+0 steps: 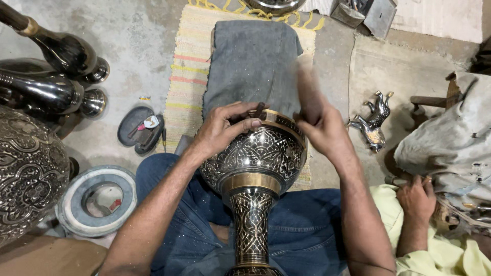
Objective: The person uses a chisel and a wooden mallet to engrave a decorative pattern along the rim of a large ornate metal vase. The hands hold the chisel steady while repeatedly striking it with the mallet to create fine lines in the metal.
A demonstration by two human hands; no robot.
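Engraved brass vase [254, 168] braced across the lap for tool work
Left hand [221, 129] clamps rim and small tool [260, 108]; blurred right hand [318, 120], grip unclear, is beside it. A slip could scar the pattern below.

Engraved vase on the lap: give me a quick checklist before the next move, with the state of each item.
1. Engraved vase supported: lies across the lap, neck toward the person. Ok.
2. Left hand steadying it: fingers curl over the rim. Ok.
3. Small dark tool at the rim: visible by the left thumb; which hand grips it, cannot tell.
4. Right hand: at the rim, blurred, so its grip is unclear. Cannot tell.
5. Grey cloth under the far end: spread on the striped mat. Ok.
6. Co-worker's hand at right: apart from the vase. Ok.
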